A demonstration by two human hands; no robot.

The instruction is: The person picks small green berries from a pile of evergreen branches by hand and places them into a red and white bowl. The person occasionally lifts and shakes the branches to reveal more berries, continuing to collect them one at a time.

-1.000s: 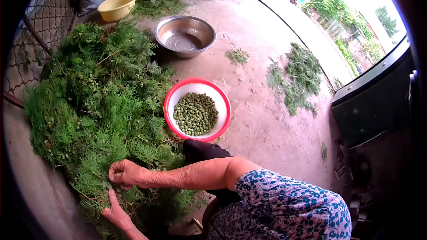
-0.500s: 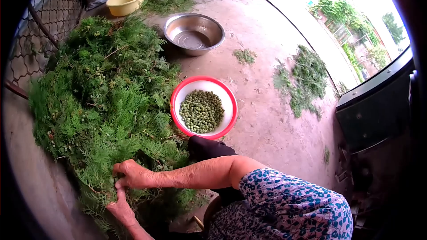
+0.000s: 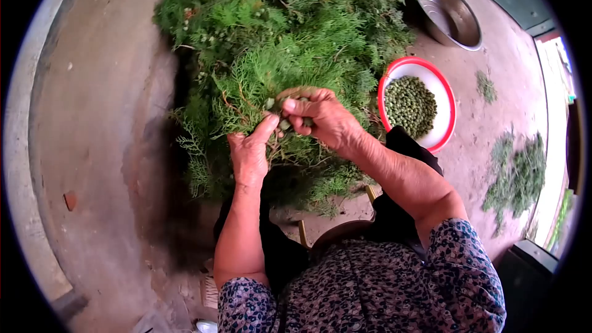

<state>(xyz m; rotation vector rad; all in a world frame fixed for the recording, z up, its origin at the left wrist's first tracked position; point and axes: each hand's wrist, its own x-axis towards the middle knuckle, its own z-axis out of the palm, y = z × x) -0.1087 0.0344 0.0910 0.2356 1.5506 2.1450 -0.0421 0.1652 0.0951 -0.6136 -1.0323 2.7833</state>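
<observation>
My left hand (image 3: 250, 157) is closed around a leafy evergreen sprig (image 3: 237, 102), its thumb pointing up toward small round green cones (image 3: 269, 103). Just right of it, almost touching, my right hand (image 3: 324, 117) has its fingers curled in, with a few green cones showing beneath and between them. Both hands are over the near side of a big heap of cut evergreen branches (image 3: 320, 43). To the right of the heap stands a white basin with a red rim (image 3: 453, 108), holding many picked green cones (image 3: 410, 105).
A steel basin (image 3: 468, 37) stands at the upper right, beyond the red-rimmed one. Loose greenery (image 3: 515, 172) lies on the concrete floor at the right. On the left, a reddish fragment (image 3: 69, 201) lies on the floor near a raised edge (image 3: 24, 209).
My view has swung left and down, so heap and basins appear further right and higher. Both hands remain close together at the branches; green cones now show at my right fingers.
</observation>
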